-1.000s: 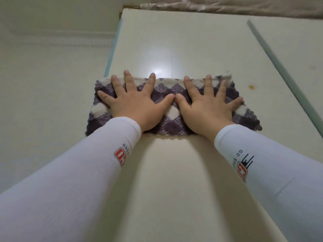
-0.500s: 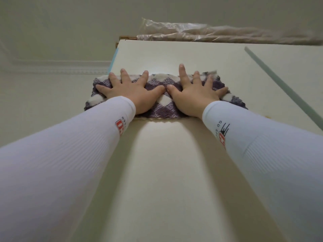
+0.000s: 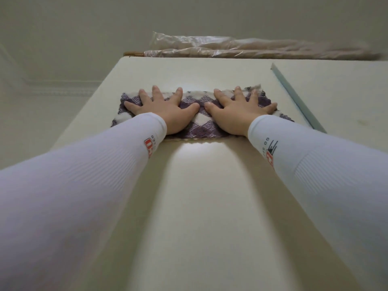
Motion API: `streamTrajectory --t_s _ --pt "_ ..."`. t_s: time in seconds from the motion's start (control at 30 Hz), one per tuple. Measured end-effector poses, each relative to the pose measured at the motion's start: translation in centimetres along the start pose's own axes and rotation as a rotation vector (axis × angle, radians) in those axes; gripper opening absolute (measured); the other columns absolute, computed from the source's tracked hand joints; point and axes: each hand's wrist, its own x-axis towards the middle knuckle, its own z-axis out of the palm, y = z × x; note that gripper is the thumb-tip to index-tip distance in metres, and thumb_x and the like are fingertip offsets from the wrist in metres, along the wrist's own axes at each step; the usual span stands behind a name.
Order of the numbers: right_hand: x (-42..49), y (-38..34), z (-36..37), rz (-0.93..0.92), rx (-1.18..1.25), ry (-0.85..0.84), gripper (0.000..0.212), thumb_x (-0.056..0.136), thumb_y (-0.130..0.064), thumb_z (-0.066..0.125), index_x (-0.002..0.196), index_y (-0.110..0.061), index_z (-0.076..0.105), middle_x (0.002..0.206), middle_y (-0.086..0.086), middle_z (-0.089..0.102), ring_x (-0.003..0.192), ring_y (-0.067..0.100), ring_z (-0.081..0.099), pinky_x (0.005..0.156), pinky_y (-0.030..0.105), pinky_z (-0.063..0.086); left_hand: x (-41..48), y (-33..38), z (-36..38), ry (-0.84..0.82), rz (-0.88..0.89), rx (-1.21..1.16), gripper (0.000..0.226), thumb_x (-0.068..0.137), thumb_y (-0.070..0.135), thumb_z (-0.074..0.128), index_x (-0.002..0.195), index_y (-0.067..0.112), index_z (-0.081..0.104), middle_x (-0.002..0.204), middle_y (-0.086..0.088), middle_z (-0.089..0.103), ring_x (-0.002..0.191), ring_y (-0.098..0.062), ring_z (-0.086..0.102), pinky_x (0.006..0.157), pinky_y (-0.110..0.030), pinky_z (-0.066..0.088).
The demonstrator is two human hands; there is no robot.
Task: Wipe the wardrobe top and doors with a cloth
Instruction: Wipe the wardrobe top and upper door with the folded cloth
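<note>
A: Where's the cloth (image 3: 198, 120)?
B: Flat on the wardrobe door (image 3: 199, 206), high up. Left hand (image 3: 165, 113) and right hand (image 3: 239, 113) splayed flat, pressing, gripping nothing.
A: Handling?
B: Looks soft, light, prone to bunching. Keep palms centred.

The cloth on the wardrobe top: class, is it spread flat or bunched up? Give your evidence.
Spread flat. The cloth lies as a wide strip on the wardrobe top, pressed by the open left hand and right hand. Whether it is folded double cannot be told.

Single head view, close, looking up along wardrobe door (image 3: 199, 206)
</note>
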Motion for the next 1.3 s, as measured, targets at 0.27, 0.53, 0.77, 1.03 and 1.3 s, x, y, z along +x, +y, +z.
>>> streamTrajectory --t_s 0.27,0.53,0.77,1.03,1.3 --pt "1.3 6.6 -1.0 0.061 -0.043 0.013 0.063 0.084 -0.073 0.013 0.142 -0.05 0.005 0.158 -0.001 -0.003 0.142 0.033 -0.011 0.103 0.069 -0.004 -0.6 6.8 0.8 -0.035 0.064 -0.004 0.072 0.079 0.077 0.016 0.143 0.046 0.004 0.156 -0.008 -0.006 0.14 -0.038 -0.011 0.102 -0.067 -0.009" --pt "1.2 4.0 -1.4 0.16 -0.029 -0.002 0.063 0.086 -0.069 0.015 0.144 -0.047 0.004 0.157 0.001 -0.006 0.141 0.038 -0.012 0.101 0.071 -0.004 0.0 4.9 0.0 -0.047 0.063 -0.022 0.079 0.075 0.08 0.018 0.144 0.042 0.005 0.156 -0.007 -0.006 0.141 -0.034 -0.01 0.103 -0.067 -0.007" --pt "1.8 -4.3 0.1 0.064 -0.008 -0.003 0.061 0.089 -0.064 0.014 0.145 -0.042 0.001 0.157 0.005 -0.006 0.14 0.04 -0.014 0.1 0.072 -0.008 1.5 -3.3 -0.9 -0.02 0.005 -0.022 0.08 0.076 0.08 0.018 0.144 0.041 0.005 0.156 -0.006 -0.003 0.142 -0.03 -0.007 0.107 -0.064 -0.004" --pt "1.3 -12.6 1.2 -0.258 0.093 0.041 0.048 0.095 -0.051 0.024 0.138 -0.032 0.026 0.157 0.004 -0.001 0.142 0.033 -0.007 0.1 0.073 -0.007 1.9 -11.7 -1.9 0.048 -0.055 -0.011 0.078 0.076 0.079 0.019 0.143 0.043 0.003 0.156 -0.005 0.004 0.141 -0.034 0.002 0.108 -0.061 0.007" --pt "0.6 -12.3 1.7 -0.277 0.024 -0.037 0.06 0.087 -0.07 0.014 0.142 -0.05 0.009 0.157 -0.005 -0.003 0.142 0.026 -0.013 0.1 0.071 -0.012 -0.7 -11.0 -1.6 0.481 0.073 0.082 0.047 0.087 0.051 0.048 0.109 0.01 0.059 0.12 -0.017 0.047 0.112 -0.038 0.04 0.079 -0.045 0.04"
